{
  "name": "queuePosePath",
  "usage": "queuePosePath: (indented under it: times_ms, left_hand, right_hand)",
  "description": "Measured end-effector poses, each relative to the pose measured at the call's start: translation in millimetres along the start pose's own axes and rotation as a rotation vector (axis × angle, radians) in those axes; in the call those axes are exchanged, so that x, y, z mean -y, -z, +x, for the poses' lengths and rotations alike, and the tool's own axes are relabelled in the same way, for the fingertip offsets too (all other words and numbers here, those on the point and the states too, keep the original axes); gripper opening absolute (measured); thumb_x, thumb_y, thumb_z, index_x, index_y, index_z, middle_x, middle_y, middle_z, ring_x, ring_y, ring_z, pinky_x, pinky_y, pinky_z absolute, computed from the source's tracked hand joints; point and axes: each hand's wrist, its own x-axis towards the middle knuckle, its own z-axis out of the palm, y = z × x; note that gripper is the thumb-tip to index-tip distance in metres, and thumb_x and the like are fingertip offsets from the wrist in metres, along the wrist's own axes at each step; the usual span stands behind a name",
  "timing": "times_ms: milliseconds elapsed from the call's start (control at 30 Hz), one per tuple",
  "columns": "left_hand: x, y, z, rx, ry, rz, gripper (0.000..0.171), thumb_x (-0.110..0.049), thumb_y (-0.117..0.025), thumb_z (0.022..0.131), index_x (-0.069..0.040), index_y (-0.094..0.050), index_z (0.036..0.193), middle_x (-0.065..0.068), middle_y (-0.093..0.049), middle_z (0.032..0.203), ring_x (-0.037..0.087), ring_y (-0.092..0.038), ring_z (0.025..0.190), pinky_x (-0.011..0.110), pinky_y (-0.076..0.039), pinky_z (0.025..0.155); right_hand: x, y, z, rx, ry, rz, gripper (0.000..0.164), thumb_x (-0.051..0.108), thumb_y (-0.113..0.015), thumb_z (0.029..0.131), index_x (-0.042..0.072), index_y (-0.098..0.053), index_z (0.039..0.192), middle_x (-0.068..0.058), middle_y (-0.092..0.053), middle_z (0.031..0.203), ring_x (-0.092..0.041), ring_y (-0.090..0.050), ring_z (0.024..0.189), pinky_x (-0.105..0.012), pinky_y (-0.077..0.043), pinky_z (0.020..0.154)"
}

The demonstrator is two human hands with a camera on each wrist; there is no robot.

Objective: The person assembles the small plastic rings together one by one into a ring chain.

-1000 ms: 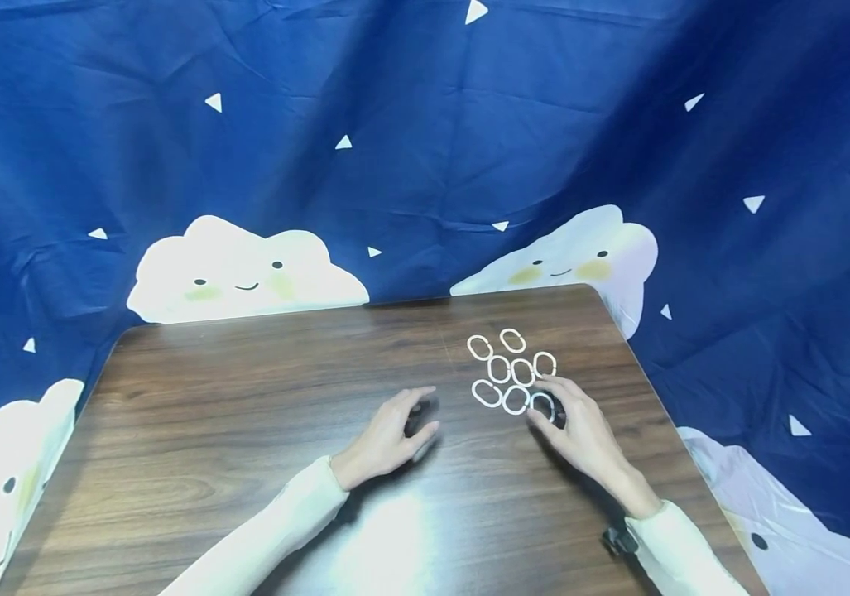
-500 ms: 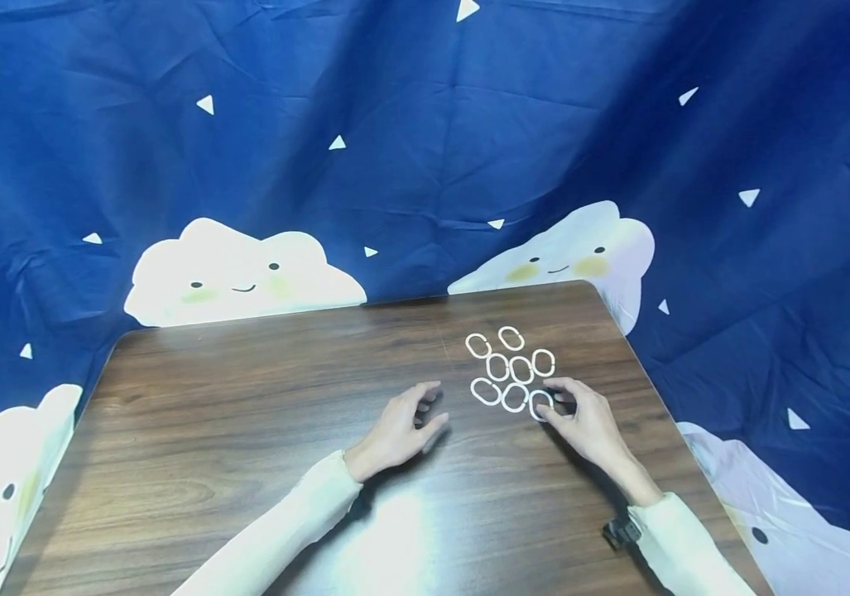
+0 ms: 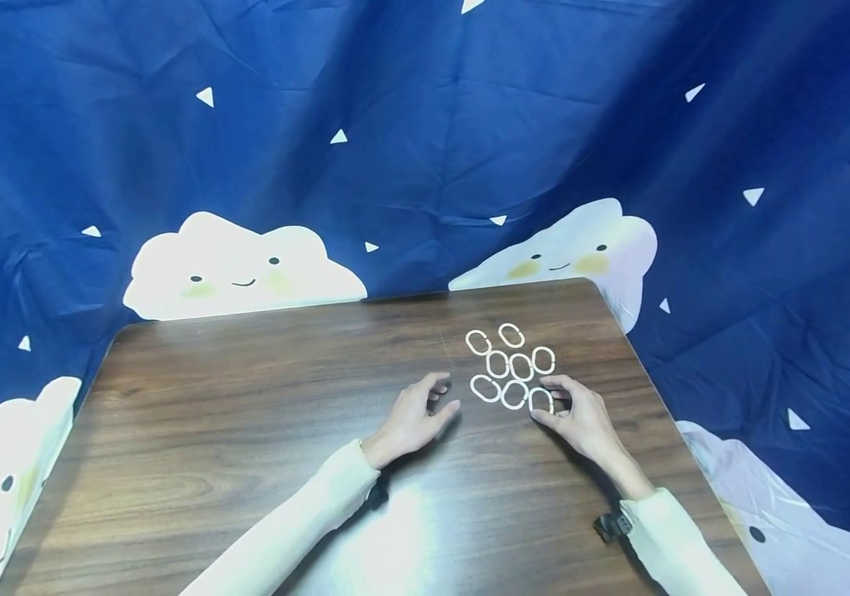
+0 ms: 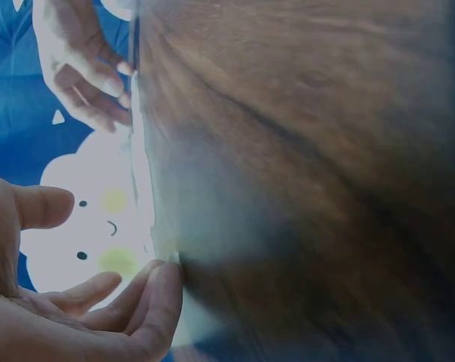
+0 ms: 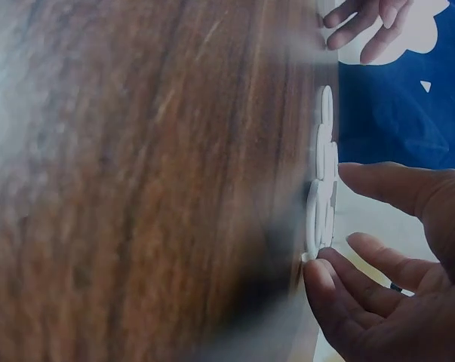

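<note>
Several white oval rings, each with a small gap, lie flat in a loose cluster at the table's right; one ring [image 3: 497,364] sits mid-cluster. My right hand [image 3: 584,422] is at the nearest right-hand ring [image 3: 531,396], thumb and forefinger spread to either side of it, the thumb tip overlapping its near edge. In the right wrist view, that ring [image 5: 312,219] lies between the thumb and the lower fingers. To the left of the cluster, my left hand [image 3: 410,420] hovers low over the table, fingers loosely bent, with nothing between thumb and fingers in the left wrist view.
The dark wooden table [image 3: 246,397] has rounded far corners. A blue curtain [image 3: 410,124] with white clouds and triangles hangs behind and beside it. A small dark device [image 3: 611,526] is at my right cuff.
My left hand has moved right and a little away from me, closer to the rings. My right hand has shifted slightly, its thumb and forefinger staying around the same ring. The rings keep their arrangement.
</note>
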Motion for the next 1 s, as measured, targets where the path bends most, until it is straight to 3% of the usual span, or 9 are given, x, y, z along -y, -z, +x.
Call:
queuePosePath:
  times_ms: [400, 733, 1000]
  left_hand:
    - [-6.8, -7.5, 16.7, 0.021, 0.063, 0.045, 0.061, -0.035, -0.069, 0.097, -0.001, -0.054, 0.145, 0.015, -0.07, 0.129, 0.031, -0.066, 0.118, 0.047, -0.051, 0.106]
    - [-12.0, -15.2, 27.0, 0.027, 0.088, 0.065, 0.059, -0.032, -0.073, 0.095, -0.002, -0.056, 0.143, 0.013, -0.07, 0.129, 0.03, -0.063, 0.119, 0.046, -0.049, 0.108]
    - [-13.4, -22.6, 33.1, -0.029, 0.113, 0.019, 0.053, -0.025, -0.078, 0.091, -0.001, -0.061, 0.135, 0.012, -0.073, 0.119, 0.029, -0.065, 0.109, 0.043, -0.05, 0.102]
  right_hand:
    - [-1.3, 2.5, 6.3, 0.044, 0.013, -0.049, 0.061, 0.018, -0.093, 0.076, -0.001, -0.067, 0.128, -0.022, -0.07, 0.121, -0.04, -0.069, 0.107, -0.055, -0.055, 0.094]
    - [-2.5, 0.2, 8.1, 0.046, 0.003, -0.081, 0.057, 0.021, -0.094, 0.074, 0.002, -0.072, 0.123, -0.02, -0.07, 0.118, -0.037, -0.068, 0.105, -0.05, -0.053, 0.092]
    - [-7.2, -1.9, 10.0, 0.048, 0.004, -0.085, 0.057, 0.02, -0.094, 0.074, 0.001, -0.072, 0.123, -0.02, -0.069, 0.118, -0.036, -0.067, 0.105, -0.05, -0.053, 0.094]
